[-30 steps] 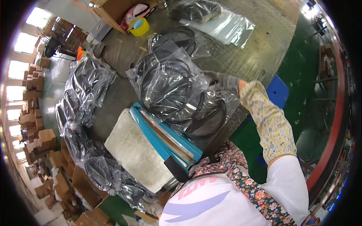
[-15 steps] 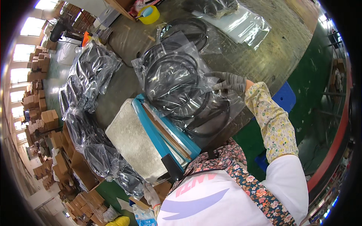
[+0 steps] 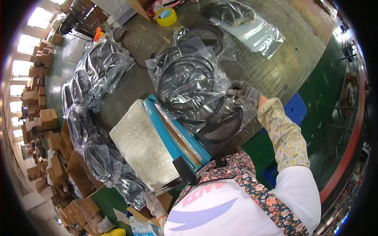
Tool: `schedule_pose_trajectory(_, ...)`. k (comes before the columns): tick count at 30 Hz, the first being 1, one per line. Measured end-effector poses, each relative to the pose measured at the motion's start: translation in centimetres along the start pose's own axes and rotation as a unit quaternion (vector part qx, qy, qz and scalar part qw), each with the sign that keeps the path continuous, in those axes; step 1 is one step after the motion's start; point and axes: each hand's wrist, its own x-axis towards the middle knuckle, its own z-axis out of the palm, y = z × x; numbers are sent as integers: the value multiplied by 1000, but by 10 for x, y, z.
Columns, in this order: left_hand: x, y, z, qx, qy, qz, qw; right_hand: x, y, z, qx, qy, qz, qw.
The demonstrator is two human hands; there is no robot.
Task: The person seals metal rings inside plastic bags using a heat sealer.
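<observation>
My right hand (image 3: 245,93), in a grey knitted glove, pinches the right edge of a clear plastic bag (image 3: 201,63) holding a coil of black cable or tubing (image 3: 185,72); the exact kind is unclear. More bagged black coils lie under and behind it. The bag's near side meets a teal bench machine (image 3: 173,131), which looks like a bag sealer, with a brown strip, a black lever (image 3: 184,171) and a pale metal plate (image 3: 141,143). Beside the plate's lower corner is my left hand (image 3: 155,204), in a pale glove, its fingers stretched out and partly hidden.
Bagged black coils (image 3: 100,67) line the table's left edge. A yellow tape roll (image 3: 167,17) and flat clear bags (image 3: 252,33) sit at the back. Cardboard boxes (image 3: 80,173) stand at left; a blue stool (image 3: 294,109) is beyond the right edge.
My right hand's fingers have bent inward, closing on the bag's edge. My left hand stays beside the plate. The whole view has shifted slightly.
</observation>
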Motion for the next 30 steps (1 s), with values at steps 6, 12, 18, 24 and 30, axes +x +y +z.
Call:
schedule_pose_trajectory(6, 28, 70, -25, -182, -7, 121, 976, 30, -153, 118, -288, 107, -510, 803)
schedule_pose_trajectory(12, 81, 92, -56, -306, -32, 271, 912, -8, -305, 264, -207, -85, -491, 842)
schedule_pose_trajectory(18, 116, 116, -60, -416, -75, 328, 845, -77, -336, 315, -322, -102, -557, 759)
schedule_pose_trajectory(24, 159, 90, -64, -591, -370, 181, 694, -103, -235, 308, -343, -166, -377, 844)
schedule_pose_trajectory(30, 137, 36, -23, -710, -246, 180, 636, -145, -148, 330, -491, -117, -481, 717)
